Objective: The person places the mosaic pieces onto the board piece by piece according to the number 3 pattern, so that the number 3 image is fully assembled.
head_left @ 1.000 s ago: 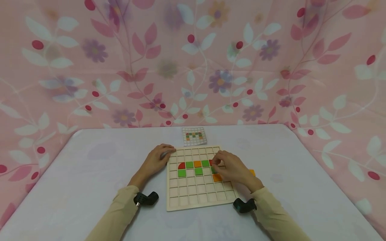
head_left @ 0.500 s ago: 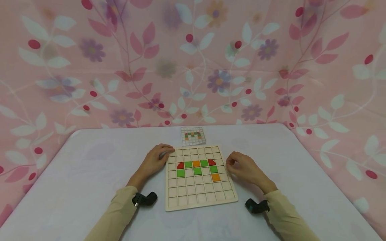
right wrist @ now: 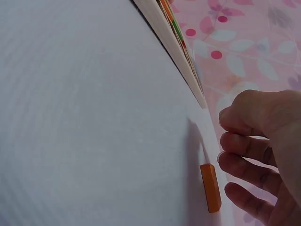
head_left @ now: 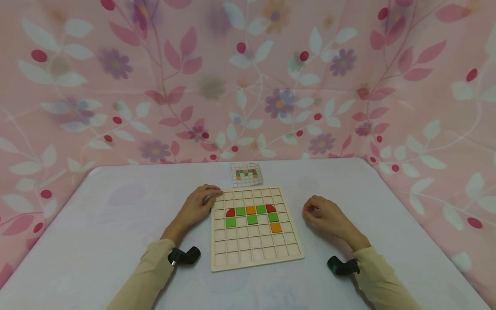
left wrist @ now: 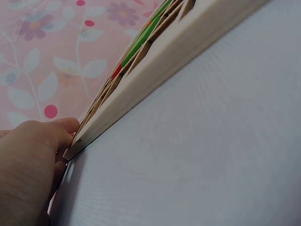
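A square wooden grid board (head_left: pixel 255 254) lies on the table, with red quarter-round tiles (head_left: pixel 270 208), green square tiles (head_left: pixel 252 219) and orange square tiles (head_left: pixel 276 227) in some of its cells. At its far left corner, my left hand (head_left: pixel 195 206) holds the board, fingers and thumb about that corner in the left wrist view. My right hand (head_left: pixel 331 218) is off to the right of the board, its fingers loosely curled with nothing seen between them. In the right wrist view an orange block (right wrist: pixel 210 188) lies on the table by those fingers; the hand hides it in the head view.
A pattern card (head_left: pixel 246 174) with a small printed grid of coloured shapes lies just behind the board. The white-covered table (head_left: pixel 128 224) runs back to a pink floral cloth (head_left: pixel 248 86). A black wrist device (head_left: pixel 185 256) sits on each sleeve.
My right hand has moved off the board to the right, uncovering the red, green and orange tiles on that side. My left hand stays at the corner. The head view shifts slightly.
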### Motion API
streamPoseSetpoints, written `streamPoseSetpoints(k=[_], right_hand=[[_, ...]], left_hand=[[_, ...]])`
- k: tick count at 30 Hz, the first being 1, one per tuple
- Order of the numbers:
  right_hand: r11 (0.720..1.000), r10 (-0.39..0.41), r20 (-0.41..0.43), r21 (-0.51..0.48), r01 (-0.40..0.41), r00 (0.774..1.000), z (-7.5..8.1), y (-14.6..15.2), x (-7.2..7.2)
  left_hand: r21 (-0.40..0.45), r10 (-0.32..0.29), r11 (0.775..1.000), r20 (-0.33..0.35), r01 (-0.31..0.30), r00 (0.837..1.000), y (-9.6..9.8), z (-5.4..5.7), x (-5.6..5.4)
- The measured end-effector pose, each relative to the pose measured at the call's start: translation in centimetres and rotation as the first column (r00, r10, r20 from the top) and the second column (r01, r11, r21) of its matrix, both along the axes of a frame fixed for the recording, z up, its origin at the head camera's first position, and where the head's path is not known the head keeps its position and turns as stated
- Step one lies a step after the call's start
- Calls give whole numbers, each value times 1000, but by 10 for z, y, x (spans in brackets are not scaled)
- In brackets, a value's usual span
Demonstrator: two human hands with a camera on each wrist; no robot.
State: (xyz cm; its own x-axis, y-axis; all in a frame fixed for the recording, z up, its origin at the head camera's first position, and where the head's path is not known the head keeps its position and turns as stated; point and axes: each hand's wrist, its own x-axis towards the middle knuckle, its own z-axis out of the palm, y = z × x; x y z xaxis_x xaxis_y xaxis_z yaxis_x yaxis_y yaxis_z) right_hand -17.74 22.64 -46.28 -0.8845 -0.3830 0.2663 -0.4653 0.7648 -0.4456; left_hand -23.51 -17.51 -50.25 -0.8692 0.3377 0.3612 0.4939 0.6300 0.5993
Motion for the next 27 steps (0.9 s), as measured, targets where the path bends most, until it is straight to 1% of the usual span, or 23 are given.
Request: streamPoseSetpoints(k=[4,10,16,19,23,27], right_hand=[[1000,-3,-7,-1,3,1000,-1,8,1],[1000,7,7,-3,-7,1000,-3,23,6],[999,17,-50,32,-16,999,-6,36,10],[998,20,-69,60,-16,997,-8,40,13],[997,21,-75,79,-15,997,-8,45,16],[997,23,-60,78,-18,998,-8,48,20]], left_hand=[[0,-1,1000,4,1,1000,-1,-2,0],[0,-9,1000,2,9,1000,-1,-3,0],[-7,-20,1000,-36,20,999,-1,-1,0],[-10,-17,1000,-41,17,999,-1,0,-1],[-13,-11,1000,-29,10,1000,-1,0,-1],[-14,-17,1000,-26,17,1000,-1,-2,-1]])
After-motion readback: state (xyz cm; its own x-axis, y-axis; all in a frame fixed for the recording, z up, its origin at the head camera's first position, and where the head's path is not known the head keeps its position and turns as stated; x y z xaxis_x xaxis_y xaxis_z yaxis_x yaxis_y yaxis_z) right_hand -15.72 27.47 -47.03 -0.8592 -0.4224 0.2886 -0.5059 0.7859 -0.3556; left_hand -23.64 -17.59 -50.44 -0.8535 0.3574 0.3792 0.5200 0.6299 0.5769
